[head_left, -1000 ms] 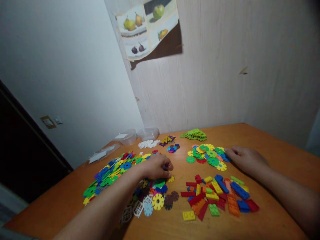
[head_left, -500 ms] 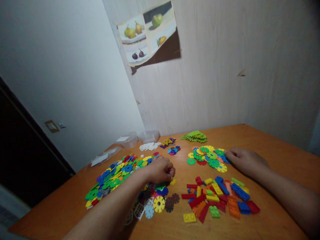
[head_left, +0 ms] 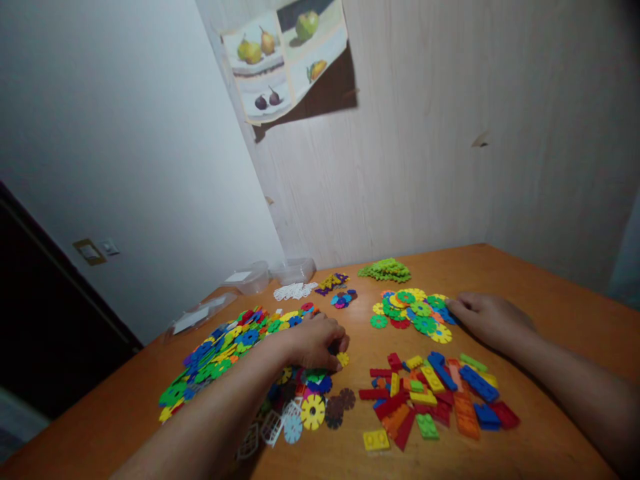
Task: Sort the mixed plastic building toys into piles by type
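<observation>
My left hand [head_left: 314,341] lies knuckles-up over a mixed heap of small plastic pieces [head_left: 305,393]. Its fingers are curled, with the tips just above a small yellow disc [head_left: 343,359] on the table. Whether anything is pinched between them is hidden. My right hand [head_left: 493,320] rests palm down on the orange table [head_left: 550,293]. Its fingertips touch the right edge of a pile of green, yellow and red notched discs [head_left: 413,310], and it holds nothing that I can see. A pile of flat studded bricks [head_left: 435,397] lies between my forearms.
A wide spread of coloured discs [head_left: 220,350] lies left of my left hand. Farther back are a green heap [head_left: 385,270], white lattice pieces [head_left: 293,291], small purple and yellow pieces [head_left: 333,282] and clear plastic tubs [head_left: 293,270]. The wall stands just behind the table.
My left hand has shifted slightly toward the yellow disc, fingers staying curled. My right hand has stayed at the disc pile. The view has swayed a little.
</observation>
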The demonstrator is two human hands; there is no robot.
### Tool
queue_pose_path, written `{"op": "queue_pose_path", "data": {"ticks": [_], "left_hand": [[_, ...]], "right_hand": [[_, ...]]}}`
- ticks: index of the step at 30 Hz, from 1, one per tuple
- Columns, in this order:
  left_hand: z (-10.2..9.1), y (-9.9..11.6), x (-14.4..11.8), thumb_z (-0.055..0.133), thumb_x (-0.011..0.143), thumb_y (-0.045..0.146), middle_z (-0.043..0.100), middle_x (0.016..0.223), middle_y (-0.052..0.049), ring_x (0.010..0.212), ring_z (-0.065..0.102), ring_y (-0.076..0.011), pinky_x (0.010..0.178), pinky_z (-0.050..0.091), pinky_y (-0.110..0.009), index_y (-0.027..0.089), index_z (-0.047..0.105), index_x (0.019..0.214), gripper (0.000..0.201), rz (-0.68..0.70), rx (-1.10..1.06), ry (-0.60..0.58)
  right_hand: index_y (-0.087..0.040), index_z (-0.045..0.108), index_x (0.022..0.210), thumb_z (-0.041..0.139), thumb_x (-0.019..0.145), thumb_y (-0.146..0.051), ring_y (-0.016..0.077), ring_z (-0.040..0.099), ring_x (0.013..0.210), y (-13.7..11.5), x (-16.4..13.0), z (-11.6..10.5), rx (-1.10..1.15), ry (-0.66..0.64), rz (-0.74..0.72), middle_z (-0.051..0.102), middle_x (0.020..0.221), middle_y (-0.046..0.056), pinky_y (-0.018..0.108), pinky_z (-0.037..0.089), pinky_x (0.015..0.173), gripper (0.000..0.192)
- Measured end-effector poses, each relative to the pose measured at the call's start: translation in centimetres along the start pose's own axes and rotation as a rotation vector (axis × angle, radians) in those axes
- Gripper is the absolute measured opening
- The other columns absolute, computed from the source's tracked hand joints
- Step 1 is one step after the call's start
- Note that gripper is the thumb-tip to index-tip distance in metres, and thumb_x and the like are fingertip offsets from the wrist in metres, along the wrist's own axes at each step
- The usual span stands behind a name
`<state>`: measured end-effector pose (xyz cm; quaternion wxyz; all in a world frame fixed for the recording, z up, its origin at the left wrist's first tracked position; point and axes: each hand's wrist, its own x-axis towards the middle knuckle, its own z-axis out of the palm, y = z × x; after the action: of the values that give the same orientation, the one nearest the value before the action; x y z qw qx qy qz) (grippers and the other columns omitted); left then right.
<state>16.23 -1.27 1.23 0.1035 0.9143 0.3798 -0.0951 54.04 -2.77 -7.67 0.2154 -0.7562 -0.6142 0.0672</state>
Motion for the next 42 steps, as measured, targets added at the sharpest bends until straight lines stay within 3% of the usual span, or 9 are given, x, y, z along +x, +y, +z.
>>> {"op": "queue_pose_path", "data": {"ticks": [5,11,18,22,25,35,39,42], "left_hand": [[0.5,-0.4,1.1,0.078,0.070,0.029,0.064,0.082,0.001,0.079,0.054,-0.0185,0.070,0.036,-0.028,0.024,0.062,0.089,0.026,-0.052,-0.160,0.021],[1.8,-2.3,3.3,0.069,0.075,0.029,0.064,0.074,0.001,0.067,0.055,-0.0145,0.060,0.037,-0.025,0.021,0.060,0.080,0.013,-0.098,-0.499,0.109],[2.4,-3.8,5.5,0.074,0.069,0.041,0.059,0.066,0.001,0.060,0.050,-0.0115,0.057,0.036,-0.024,0.017,0.061,0.074,0.028,-0.083,-0.825,0.197],[2.1,-4.7,6.4,0.079,0.063,0.045,0.061,0.067,-0.001,0.057,0.048,-0.0104,0.054,0.034,-0.024,0.016,0.060,0.072,0.036,-0.116,-0.962,0.174],[1.8,-5.4,7.3,0.081,0.060,0.044,0.063,0.067,-0.002,0.056,0.048,-0.0106,0.053,0.031,-0.024,0.016,0.061,0.072,0.036,-0.201,-0.972,0.219],[0.6,-8.4,10.6,0.075,0.068,0.032,0.041,0.051,0.006,0.046,0.034,-0.0083,0.047,0.019,-0.024,0.018,0.052,0.064,0.027,-0.488,-0.822,0.436],[0.5,-8.1,9.6,0.074,0.068,0.026,0.044,0.054,0.006,0.051,0.038,-0.0086,0.048,0.022,-0.023,0.019,0.051,0.064,0.025,-0.467,-0.761,0.457],[1.0,-6.9,8.0,0.078,0.066,0.027,0.051,0.058,0.004,0.055,0.045,-0.0098,0.051,0.029,-0.022,0.018,0.056,0.067,0.024,-0.382,-0.753,0.376]], "right_hand": [[-0.025,0.068,0.080,0.039,0.095,-0.061,0.0230,0.063,0.078,-0.2,-0.2,-0.2,0.024,0.010,-0.003,0.072,0.084,0.006,0.030,0.036,0.062,0.049],[-0.024,0.067,0.077,0.040,0.095,-0.060,0.0225,0.063,0.077,-0.1,-0.1,-0.1,0.027,0.028,-0.007,0.071,0.082,0.006,0.029,0.034,0.061,0.048],[-0.024,0.065,0.076,0.038,0.096,-0.061,0.0218,0.063,0.075,0.1,0.0,0.2,0.027,0.014,-0.008,0.070,0.078,0.005,0.030,0.033,0.060,0.050],[-0.024,0.066,0.075,0.041,0.095,-0.061,0.0215,0.062,0.073,0.0,-0.1,0.2,0.044,0.031,-0.008,0.071,0.078,0.005,0.030,0.033,0.060,0.050],[-0.024,0.067,0.074,0.042,0.095,-0.062,0.0215,0.062,0.072,-0.1,-0.1,0.2,0.061,0.036,0.006,0.071,0.078,0.005,0.030,0.032,0.060,0.050],[-0.024,0.066,0.078,0.039,0.096,-0.059,0.0219,0.063,0.076,-0.1,-0.1,0.1,0.030,0.015,-0.005,0.071,0.081,0.005,0.030,0.033,0.061,0.048],[-0.024,0.066,0.077,0.040,0.096,-0.060,0.0217,0.063,0.075,0.0,-0.1,0.2,0.023,0.017,0.003,0.071,0.081,0.005,0.030,0.032,0.060,0.048],[-0.023,0.065,0.075,0.040,0.095,-0.060,0.0212,0.062,0.073,-0.1,-0.1,0.1,0.014,0.026,-0.011,0.070,0.078,0.005,0.029,0.031,0.059,0.048]]}}
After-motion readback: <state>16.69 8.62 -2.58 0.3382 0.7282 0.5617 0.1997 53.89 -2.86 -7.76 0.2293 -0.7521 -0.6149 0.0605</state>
